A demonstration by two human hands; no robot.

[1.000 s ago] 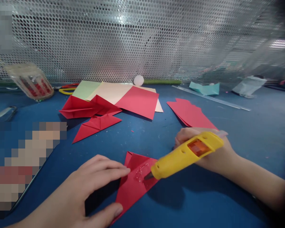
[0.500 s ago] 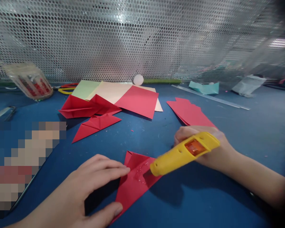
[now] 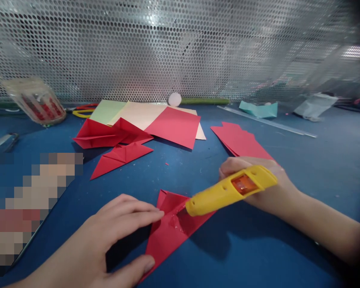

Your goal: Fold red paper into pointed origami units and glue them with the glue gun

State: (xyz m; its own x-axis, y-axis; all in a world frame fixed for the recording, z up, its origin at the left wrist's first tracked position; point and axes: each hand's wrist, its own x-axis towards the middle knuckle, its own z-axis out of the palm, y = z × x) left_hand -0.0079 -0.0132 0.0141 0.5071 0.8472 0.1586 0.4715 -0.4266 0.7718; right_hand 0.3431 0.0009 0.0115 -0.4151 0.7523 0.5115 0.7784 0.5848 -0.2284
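A folded red paper triangle (image 3: pixel 168 236) lies on the blue table in front of me, with clear shiny glue on its middle. My left hand (image 3: pixel 108 240) rests flat on the paper's left edge, fingers stretched out and thumb at its lower corner. My right hand (image 3: pixel 258 188) grips a yellow glue gun (image 3: pixel 228 193). The gun's nozzle points left and down and sits over the upper part of the red triangle.
Other folded red pieces (image 3: pixel 114 140) and flat coloured sheets (image 3: pixel 156 120) lie farther back, with a red stack (image 3: pixel 240 142) to the right. A plastic jar (image 3: pixel 36 102), scissors (image 3: pixel 82 111), a white ball (image 3: pixel 174 99) and a clear ruler (image 3: pixel 267 122) sit by the perforated metal wall.
The glue gun's tip has crept up and left across the red triangle, away from the earlier glue patch. My left hand has stayed in place on the paper.
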